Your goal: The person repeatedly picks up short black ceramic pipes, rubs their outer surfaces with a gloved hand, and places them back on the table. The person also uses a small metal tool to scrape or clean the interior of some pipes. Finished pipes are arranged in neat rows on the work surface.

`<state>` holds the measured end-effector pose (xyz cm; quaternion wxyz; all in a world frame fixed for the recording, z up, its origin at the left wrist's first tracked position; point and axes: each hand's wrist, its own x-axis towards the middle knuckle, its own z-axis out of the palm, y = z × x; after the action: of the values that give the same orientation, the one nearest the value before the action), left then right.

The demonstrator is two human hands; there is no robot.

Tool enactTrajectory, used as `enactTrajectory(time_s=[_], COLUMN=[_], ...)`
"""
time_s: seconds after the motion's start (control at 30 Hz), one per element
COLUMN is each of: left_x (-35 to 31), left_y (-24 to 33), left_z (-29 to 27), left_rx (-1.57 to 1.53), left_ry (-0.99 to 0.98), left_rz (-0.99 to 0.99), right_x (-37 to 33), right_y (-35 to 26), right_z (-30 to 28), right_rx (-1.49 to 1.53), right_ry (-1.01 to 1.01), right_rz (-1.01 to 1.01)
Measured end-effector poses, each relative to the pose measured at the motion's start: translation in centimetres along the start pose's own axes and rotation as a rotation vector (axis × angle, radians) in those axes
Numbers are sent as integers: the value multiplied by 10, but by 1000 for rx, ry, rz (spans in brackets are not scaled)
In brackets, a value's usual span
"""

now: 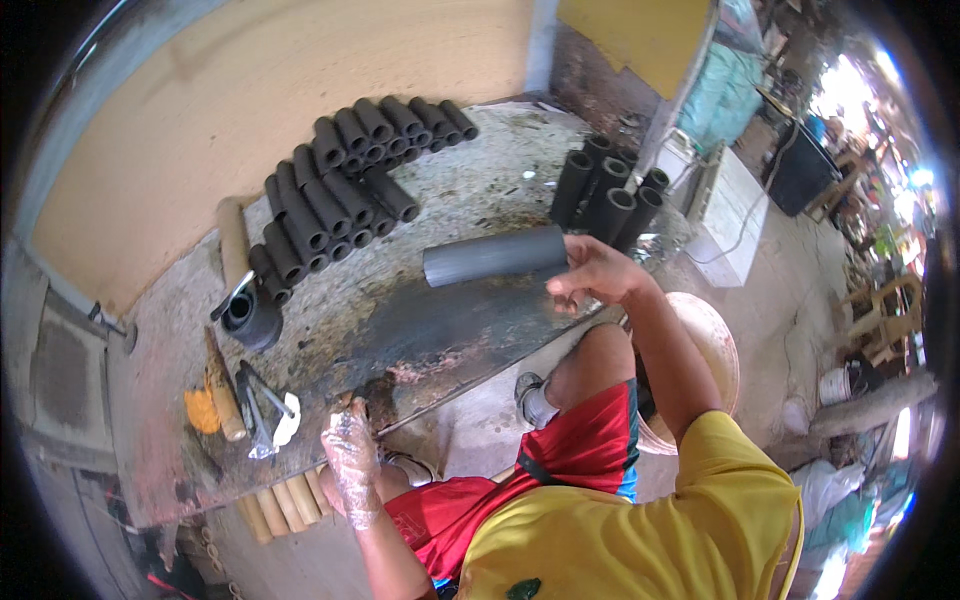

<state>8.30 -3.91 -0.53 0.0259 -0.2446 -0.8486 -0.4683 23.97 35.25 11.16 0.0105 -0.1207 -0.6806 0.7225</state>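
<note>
A dark grey tube (495, 257) lies level above the work table (440, 345), its right end at my right hand (598, 275). That hand grips the tube's end, with the thumb and some fingers bent in front; how far the fingers reach inside is hidden. My left hand (352, 462), in a clear plastic glove, is closed at the table's front edge, beside a dark brown patch or lump. What it holds, if anything, I cannot make out. Left of it lie dark tongs (262, 392), a white scrap (287, 420), a wooden stick (224, 398) and an orange cloth (201, 410).
Several black tubes (325, 205) are piled along the wall, and more black tubes (600, 190) stand at the back right. A dark cup-like container (255, 325) sits at the left. A round tub (715, 345) stands by my right arm, with a white box (735, 215) behind.
</note>
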Motion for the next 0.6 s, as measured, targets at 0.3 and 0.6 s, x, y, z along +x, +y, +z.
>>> enactTrajectory(time_s=[0.3,0.6], left_x=[-11,-26], left_y=[0,15], left_z=[5,-16], left_rx=[94,172], left_ry=[-80,38], left_rz=[-7,28], right_x=[101,154], right_y=[-60,-41], right_z=[-81,-128], right_rx=[-713,-825], right_ry=[161,160], right_rz=[323,364])
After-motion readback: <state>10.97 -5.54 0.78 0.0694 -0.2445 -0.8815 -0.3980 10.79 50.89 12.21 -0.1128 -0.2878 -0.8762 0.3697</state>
